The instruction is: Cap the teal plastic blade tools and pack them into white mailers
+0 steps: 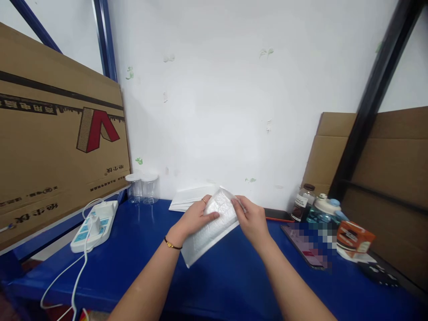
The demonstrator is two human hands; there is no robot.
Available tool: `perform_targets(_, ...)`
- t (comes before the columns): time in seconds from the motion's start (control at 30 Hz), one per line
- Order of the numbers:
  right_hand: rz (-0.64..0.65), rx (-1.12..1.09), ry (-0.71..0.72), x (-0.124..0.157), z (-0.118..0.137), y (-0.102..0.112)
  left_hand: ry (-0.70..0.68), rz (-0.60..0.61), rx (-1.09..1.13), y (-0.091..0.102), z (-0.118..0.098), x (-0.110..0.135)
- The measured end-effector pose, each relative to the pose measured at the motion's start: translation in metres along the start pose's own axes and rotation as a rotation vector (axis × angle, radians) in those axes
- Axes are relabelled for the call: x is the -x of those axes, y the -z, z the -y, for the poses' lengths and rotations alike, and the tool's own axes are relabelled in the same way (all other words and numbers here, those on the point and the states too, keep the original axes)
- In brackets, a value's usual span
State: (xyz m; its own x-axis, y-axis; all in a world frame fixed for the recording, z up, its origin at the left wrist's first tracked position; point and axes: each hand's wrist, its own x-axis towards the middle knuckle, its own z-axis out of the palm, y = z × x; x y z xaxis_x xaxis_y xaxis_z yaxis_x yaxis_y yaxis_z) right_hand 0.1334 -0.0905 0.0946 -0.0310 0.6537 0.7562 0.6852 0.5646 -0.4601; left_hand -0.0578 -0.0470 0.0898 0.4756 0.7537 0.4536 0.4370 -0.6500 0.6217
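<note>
At centre frame, the left hand (195,219) and right hand (251,218) grip opposite edges of a white bubble mailer (210,225), holding it tilted above the blue table (140,258), steadied from both sides.

Two clear jars (135,187) (150,187), one power strip (95,225), one bubble mailer (214,225), two phones (279,216) (302,250)

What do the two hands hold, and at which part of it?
Both hold one white padded envelope: the left hand on its left edge, the right hand at its upper right edge.
</note>
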Motion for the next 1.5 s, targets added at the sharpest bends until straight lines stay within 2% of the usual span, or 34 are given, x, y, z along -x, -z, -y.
perform_targets(0.13,-0.077,-0.046,-0.199,0.014,0.011,0.015,0.02,-0.041,0.019,-0.039,-0.009,0.033)
perform_targets(0.23,-0.139,-0.185,-0.273,0.027,0.013,0.022,0.082,-0.128,-0.013,-0.07,-0.01,0.05)
perform_targets(0.3,-0.176,-0.325,-0.326,0.039,0.006,0.024,0.146,-0.18,-0.06,-0.08,-0.009,0.055)
perform_targets(0.37,-0.239,-0.498,-0.435,0.055,-0.009,0.02,0.149,-0.172,-0.169,-0.077,-0.009,0.054)
perform_targets(0.47,-0.322,-0.784,-0.747,0.079,-0.036,0.005,0.036,-0.097,-0.407,-0.053,-0.017,0.042)
perform_targets(0.57,-0.264,-1.014,-1.003,0.097,-0.051,-0.018,-0.144,0.012,-0.596,-0.028,-0.036,0.02)
perform_targets(0.63,-0.197,-1.109,-1.089,0.102,-0.053,-0.031,-0.263,0.072,-0.663,-0.02,-0.052,0.004)
perform_targets(0.73,-0.098,-1.095,-1.076,0.1,-0.05,-0.043,-0.392,0.156,-0.696,-0.017,-0.073,-0.014)
perform_targets(0.83,-0.071,-1.045,-1.064,0.096,-0.05,-0.05,-0.414,0.213,-0.736,-0.018,-0.087,-0.021)
perform_targets(1.03,-0.348,-1.089,-1.24,0.092,-0.051,-0.06,-0.461,0.191,-1.04,-0.013,-0.095,-0.02)
perform_targets(1.13,-0.347,-1.008,-1.237,0.09,-0.05,-0.063,-0.485,0.173,-1.144,-0.009,-0.096,-0.019)
perform_targets(1.33,-0.268,-0.699,-1.17,0.085,-0.067,-0.069,-0.447,0.109,-1.186,0.004,-0.084,-0.018)
perform_targets(1.5,-0.193,-0.272,-1.001,0.08,-0.1,-0.047,-0.344,0.131,-1.216,0.016,-0.053,-0.013)
